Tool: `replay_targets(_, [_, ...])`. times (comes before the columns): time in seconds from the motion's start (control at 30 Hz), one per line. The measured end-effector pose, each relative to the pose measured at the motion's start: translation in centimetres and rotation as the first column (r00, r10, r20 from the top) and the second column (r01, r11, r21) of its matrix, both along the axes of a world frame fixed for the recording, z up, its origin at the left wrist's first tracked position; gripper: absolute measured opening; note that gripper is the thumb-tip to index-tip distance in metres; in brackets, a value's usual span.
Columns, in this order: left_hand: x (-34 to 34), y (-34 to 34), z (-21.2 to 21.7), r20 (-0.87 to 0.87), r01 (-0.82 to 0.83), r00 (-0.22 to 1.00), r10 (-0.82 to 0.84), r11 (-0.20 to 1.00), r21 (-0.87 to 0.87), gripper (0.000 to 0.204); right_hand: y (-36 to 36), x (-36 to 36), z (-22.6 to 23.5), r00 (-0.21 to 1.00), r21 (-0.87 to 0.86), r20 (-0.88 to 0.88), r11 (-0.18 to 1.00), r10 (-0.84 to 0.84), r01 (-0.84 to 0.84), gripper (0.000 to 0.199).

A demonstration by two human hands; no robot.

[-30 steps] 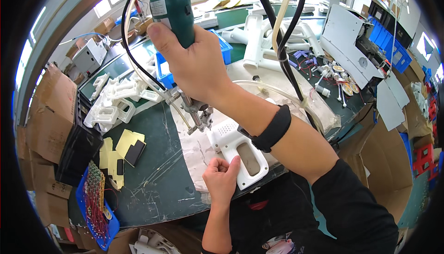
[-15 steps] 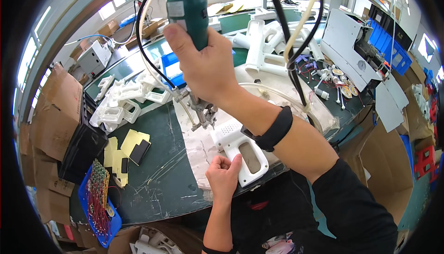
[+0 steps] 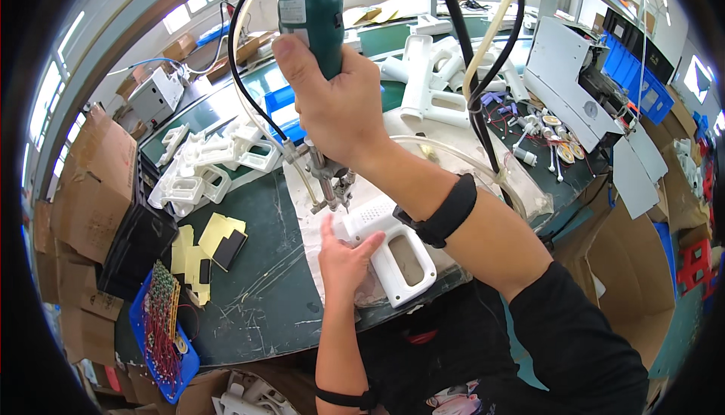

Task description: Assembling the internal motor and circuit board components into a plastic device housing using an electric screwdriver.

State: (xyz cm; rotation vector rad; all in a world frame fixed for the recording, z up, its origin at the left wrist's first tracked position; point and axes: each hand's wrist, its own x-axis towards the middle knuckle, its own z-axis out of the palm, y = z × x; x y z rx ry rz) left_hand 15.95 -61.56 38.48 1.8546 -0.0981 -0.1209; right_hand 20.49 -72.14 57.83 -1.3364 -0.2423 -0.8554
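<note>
A white plastic handle-shaped housing (image 3: 393, 253) lies on a pale cloth mat (image 3: 317, 211) at the near middle of the green desk (image 3: 257, 294). A green cylindrical electric screwdriver (image 3: 313, 15) stands upright over its far end. Left of the mat lies a heap of white plastic housings (image 3: 211, 169); nearer, yellow foam pads (image 3: 200, 245); at the near left corner, a blue tray of circuit boards (image 3: 162, 324). Behind right lie more white handle housings (image 3: 434, 86).

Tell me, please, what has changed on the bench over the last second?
Little: the left hand has spread flatter beside the white plastic handle-shaped housing. The right hand still grips the green hanging power screwdriver, its tip still at the housing.
</note>
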Motion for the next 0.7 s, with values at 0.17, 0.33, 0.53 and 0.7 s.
replay_targets(0.17, [0.9,-0.3,-1.0,-0.176,0.091,0.976,-0.125,0.978,-0.186,0.088,0.3,0.6,-1.2,0.995,-0.087,-0.102,0.996,0.004,-0.013,0.045])
replay_targets(0.33, [1.0,-0.2,-2.1,-0.105,0.099,0.986,-0.128,0.963,-0.250,0.089,1.3,1.2,-1.2,0.996,-0.134,-0.072,0.989,0.049,-0.058,0.049])
replay_targets(0.53, [1.1,-0.2,-1.6,-0.118,0.105,0.985,-0.122,0.984,-0.141,0.090,0.7,0.5,-1.5,0.999,-0.110,-0.038,0.994,-0.003,-0.002,0.045])
replay_targets(0.7, [1.0,-0.3,-1.7,-0.109,0.086,0.988,-0.106,0.980,-0.177,0.088,0.2,0.0,-1.3,1.000,-0.092,-0.005,0.996,0.016,-0.016,0.043])
